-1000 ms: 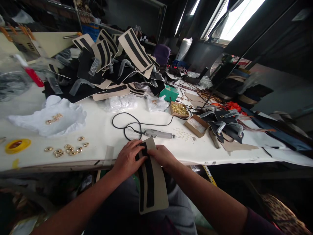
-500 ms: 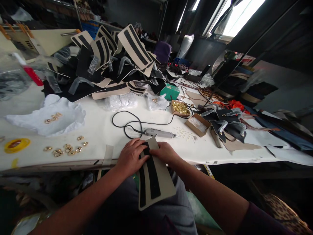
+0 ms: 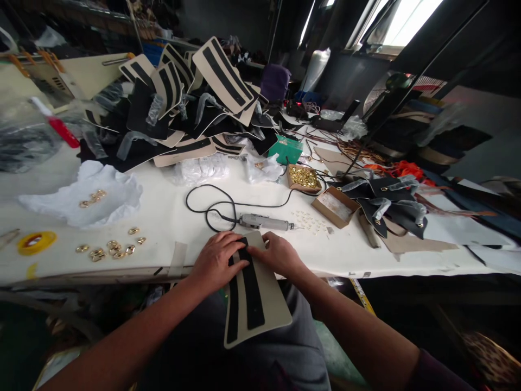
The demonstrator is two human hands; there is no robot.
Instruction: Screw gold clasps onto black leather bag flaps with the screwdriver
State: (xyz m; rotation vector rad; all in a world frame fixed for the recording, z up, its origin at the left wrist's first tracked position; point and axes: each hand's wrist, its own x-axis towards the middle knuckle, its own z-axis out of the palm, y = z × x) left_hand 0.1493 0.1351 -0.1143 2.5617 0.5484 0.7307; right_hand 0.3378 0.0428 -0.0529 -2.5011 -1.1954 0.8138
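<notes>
Between my two hands is a beige panel (image 3: 272, 304) with two black strips, its top end at the table's front edge and its lower end above my lap. My left hand (image 3: 217, 260) grips the panel's upper left side, thumb across the black strip. On the upper right, my right hand (image 3: 279, 252) is closed on the same panel with the thumb on its face. The fingers beneath the panel are hidden. Just beyond it lies a grey electric screwdriver (image 3: 264, 222) with a black cord (image 3: 215, 187). Small pale pieces (image 3: 313, 222) are scattered by its tip.
A tall heap of similar striped panels (image 3: 222, 76) stands at the back left. Gold rings (image 3: 114, 248) and yellow tape (image 3: 36, 242) lie left. A box of gold hardware (image 3: 304, 178), an open carton (image 3: 336, 207) and black pieces with wrapped straps (image 3: 386, 190) sit right.
The panel's lower end has swung slightly left. Both hands keep their hold in nearly the same place. The view has shifted a little.
</notes>
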